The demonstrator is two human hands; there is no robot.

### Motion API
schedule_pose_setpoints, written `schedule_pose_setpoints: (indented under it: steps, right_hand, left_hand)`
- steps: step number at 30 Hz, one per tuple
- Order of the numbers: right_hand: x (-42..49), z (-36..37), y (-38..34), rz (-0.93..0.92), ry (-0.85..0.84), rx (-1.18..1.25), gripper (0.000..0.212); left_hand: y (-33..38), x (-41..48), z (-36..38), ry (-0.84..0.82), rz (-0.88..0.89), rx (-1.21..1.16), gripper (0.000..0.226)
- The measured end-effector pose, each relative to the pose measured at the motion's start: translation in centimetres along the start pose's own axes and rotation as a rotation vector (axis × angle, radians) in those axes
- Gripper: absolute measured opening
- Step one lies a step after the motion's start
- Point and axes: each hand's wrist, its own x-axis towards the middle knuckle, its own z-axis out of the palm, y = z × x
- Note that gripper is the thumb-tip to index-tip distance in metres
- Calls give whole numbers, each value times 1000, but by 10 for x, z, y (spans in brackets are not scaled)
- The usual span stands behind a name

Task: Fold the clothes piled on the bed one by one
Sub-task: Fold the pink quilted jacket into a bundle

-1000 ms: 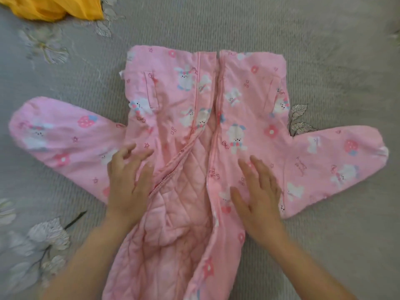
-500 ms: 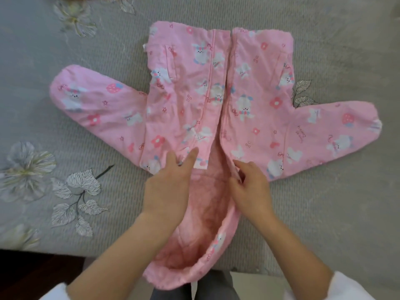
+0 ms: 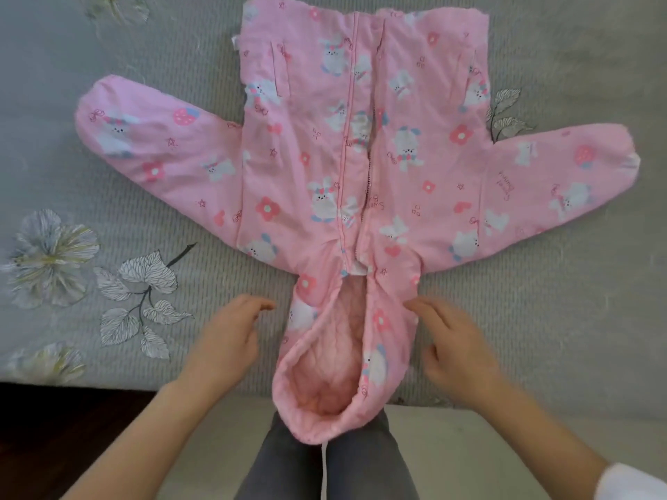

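Both forearms reach in from the near edge, bare to the wrist, and a white cuff (image 3: 633, 481) shows at the near right corner. The left hand (image 3: 225, 337) hovers palm down over the grey quilted bedspread printed with pale flowers and leaves (image 3: 162, 48). Its fingers are loosely bent and hold nothing, and their tips stop just short of the left side of the hood (image 3: 375, 359). The right hand (image 3: 456, 350) mirrors it on the other side, fingers spread and relaxed and also empty. Its fingertips reach the hood's right edge, though I cannot tell whether they touch. Between the hands lies the pink padded child's jacket printed with white bunnies and red flowers (image 3: 306, 157), front side up in the middle of the bedspread. Its hem points to the far side, and the zip (image 3: 364, 167) is closed down the centre. The left sleeve (image 3: 155, 149) and the right sleeve (image 3: 541, 182) are spread flat outward. The hood gapes open toward the person like a pouch, showing only its pink quilted lining (image 3: 325, 369), and its rim hangs over the near edge of the bed. Below it are dark grey trousers (image 3: 285, 463), with a thin white cord (image 3: 323, 470) dangling in front of them.
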Motion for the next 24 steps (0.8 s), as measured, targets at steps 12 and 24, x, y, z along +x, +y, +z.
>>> schedule_pose_setpoints:
  steps: [12,24]
  right_hand:
    - [-5,10,-11,206,-151,364,33]
    - [134,-93,22,536,96,1035,39]
  left_hand:
    - [21,-3,16,-228,390,-87,31]
    - [88,138,-66,185,-152,-639,42]
